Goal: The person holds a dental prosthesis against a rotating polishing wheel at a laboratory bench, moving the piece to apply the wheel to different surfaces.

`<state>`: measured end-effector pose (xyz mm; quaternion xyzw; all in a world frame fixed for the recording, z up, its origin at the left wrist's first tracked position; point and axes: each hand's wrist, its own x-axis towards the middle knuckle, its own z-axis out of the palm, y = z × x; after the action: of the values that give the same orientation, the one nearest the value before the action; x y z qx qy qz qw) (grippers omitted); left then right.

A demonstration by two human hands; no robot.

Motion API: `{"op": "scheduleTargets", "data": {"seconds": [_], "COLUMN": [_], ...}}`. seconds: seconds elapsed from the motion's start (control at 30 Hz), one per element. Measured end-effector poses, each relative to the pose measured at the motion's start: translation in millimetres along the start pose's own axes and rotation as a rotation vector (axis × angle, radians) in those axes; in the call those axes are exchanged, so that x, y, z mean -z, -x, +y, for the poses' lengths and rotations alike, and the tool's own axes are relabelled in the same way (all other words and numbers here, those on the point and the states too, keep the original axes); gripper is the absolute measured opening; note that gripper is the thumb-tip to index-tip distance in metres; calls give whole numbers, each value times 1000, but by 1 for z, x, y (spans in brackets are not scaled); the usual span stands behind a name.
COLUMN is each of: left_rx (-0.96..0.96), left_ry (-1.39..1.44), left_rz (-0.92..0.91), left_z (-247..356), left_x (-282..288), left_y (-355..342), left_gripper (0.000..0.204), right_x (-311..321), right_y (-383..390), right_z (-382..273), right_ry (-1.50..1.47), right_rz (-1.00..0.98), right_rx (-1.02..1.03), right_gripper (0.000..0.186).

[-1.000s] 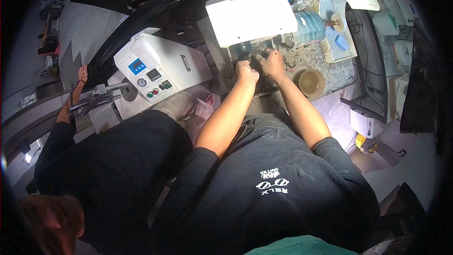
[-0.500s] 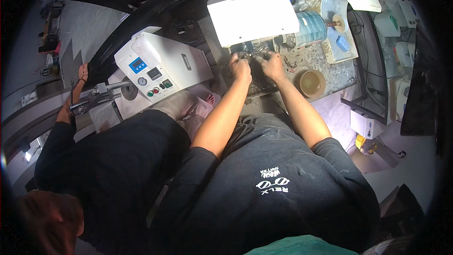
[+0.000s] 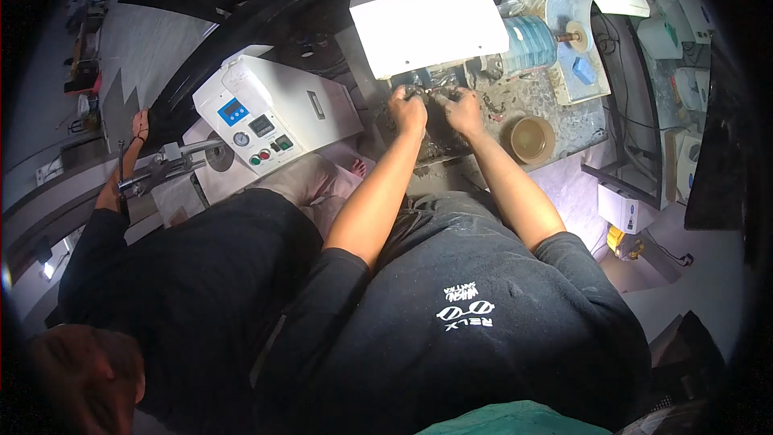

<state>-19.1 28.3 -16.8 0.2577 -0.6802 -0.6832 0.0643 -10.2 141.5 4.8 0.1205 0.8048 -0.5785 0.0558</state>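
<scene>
Both my hands work side by side at the dark, wet opening below a bright white machine hood (image 3: 428, 28). The fingers of my left hand (image 3: 409, 111) are curled in toward the middle, closed around something too small and dark to name. Just to its right, my right hand (image 3: 463, 113) is also closed, thumb and fingers pinched together, facing the left one. A small gap lies between the hands. Whatever they grip is hidden by fingers and shadow. The fingertips look smeared with dark grime.
A brown bowl (image 3: 551, 142) of liquid stands right of my right hand on the dirty worktop (image 3: 581, 122). Behind it sit a large blue clear plastic bottle (image 3: 527, 44) and a blue block (image 3: 584, 71). At left are a white control box (image 3: 288, 109) and another person's arm (image 3: 113, 189).
Both hands stay below the hood, with only slight finger shifts. The whole view has moved a little; the person on the left keeps nearly the same position.
</scene>
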Motion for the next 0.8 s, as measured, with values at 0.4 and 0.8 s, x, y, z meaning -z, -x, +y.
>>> {"op": "scheduleTargets", "data": {"seconds": [0.4,0.8], "left_rx": [240,-29], "left_ry": [126,-95], "left_rz": [-15,12], "left_z": [-3,19], "left_x": [-2,3], "left_y": [-17,13], "left_gripper": [23,15], "right_x": [-1,4], "right_y": [-3,4], "right_z": [-9,-1], "right_ry": [100,5], "right_rz": [13,-24], "right_rx": [-19,15], "right_gripper": [18,17]}}
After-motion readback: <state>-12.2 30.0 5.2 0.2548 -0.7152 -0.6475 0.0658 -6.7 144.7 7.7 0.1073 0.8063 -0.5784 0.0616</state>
